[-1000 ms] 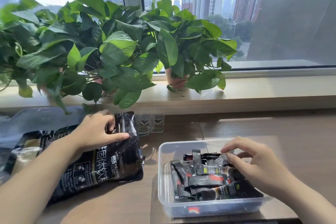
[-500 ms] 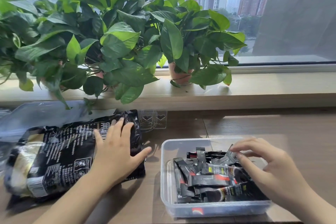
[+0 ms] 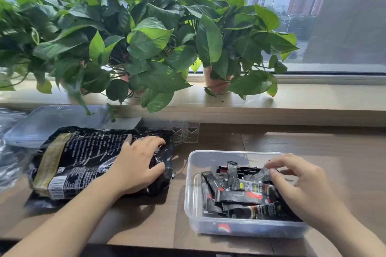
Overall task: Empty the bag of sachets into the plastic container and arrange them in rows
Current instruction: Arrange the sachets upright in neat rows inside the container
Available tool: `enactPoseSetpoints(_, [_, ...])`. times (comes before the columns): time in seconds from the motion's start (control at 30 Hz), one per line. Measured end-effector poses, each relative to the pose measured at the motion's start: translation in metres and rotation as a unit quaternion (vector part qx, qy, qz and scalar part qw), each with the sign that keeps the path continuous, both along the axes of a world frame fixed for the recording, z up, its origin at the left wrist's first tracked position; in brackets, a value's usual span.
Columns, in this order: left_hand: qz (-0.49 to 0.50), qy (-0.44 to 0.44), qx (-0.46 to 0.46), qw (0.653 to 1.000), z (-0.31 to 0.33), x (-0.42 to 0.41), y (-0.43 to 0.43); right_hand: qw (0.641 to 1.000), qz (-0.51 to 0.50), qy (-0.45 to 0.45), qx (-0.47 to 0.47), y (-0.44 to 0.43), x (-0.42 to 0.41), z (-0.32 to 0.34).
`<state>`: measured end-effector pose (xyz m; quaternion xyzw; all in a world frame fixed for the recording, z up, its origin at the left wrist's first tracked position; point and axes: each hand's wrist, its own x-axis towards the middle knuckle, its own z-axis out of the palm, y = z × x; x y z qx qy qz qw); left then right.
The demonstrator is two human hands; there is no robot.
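Observation:
A black foil bag [image 3: 83,158] with white print lies flat on the wooden table at the left. My left hand [image 3: 137,165] rests on its right end, fingers spread and curled over the foil. To the right stands a clear plastic container [image 3: 194,198] holding a loose, unordered heap of several black sachets [image 3: 236,192]. My right hand [image 3: 300,185] reaches into the container from the right, its fingertips pinching the end of one sachet [image 3: 262,174] on top of the heap.
A clear plastic lid [image 3: 48,123] lies behind the bag at the far left. Small clear plastic pieces [image 3: 186,132] sit at the table's back edge. Potted plants [image 3: 217,83] with hanging leaves stand on the windowsill [image 3: 313,98] behind the table.
My left hand has slid from the bag's top edge to its right end and the bag has turned flatter. My right hand stays in the container, fingers shifting over the sachets.

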<state>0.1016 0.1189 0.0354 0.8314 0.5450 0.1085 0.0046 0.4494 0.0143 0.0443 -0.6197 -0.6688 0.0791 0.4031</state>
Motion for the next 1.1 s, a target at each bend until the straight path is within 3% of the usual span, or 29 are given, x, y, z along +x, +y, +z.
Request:
enactPoseSetpoints(0.17, [-0.040, -0.024, -0.014, 0.999, -0.003, -0.004, -0.014, 1.000, 0.009, -0.019, 0.015, 0.012, -0.012, 0.002])
enactPoseSetpoints(0.33, [-0.023, 0.028, 0.008, 0.999, -0.001, -0.003, -0.018, 0.999, 0.016, 0.036, -0.023, 0.028, -0.008, 0.005])
enactPoseSetpoints(0.5, [-0.099, -0.107, 0.186, 0.972, 0.011, 0.024, -0.025, 0.981, 0.043, 0.189, -0.013, 0.038, -0.001, 0.003])
enactPoseSetpoints(0.57, [-0.138, -0.172, 0.207, 0.953, 0.017, 0.042, -0.024, 0.972, 0.052, 0.229, -0.015, 0.045, 0.002, 0.005])
enactPoseSetpoints(0.73, [-0.206, -0.292, 0.119, 0.926, 0.034, 0.093, -0.001, 0.961, 0.082, 0.265, -0.019, 0.077, 0.007, 0.018])
enactPoseSetpoints(0.93, [-0.166, -0.404, 0.073, 0.897, 0.036, 0.134, 0.043, 0.921, 0.161, 0.351, -0.047, 0.121, 0.011, 0.031])
enactPoseSetpoints(1.1, [-0.171, -0.401, 0.006, 0.900, 0.016, 0.137, 0.054, 0.908, 0.191, 0.372, -0.024, 0.126, 0.014, 0.005])
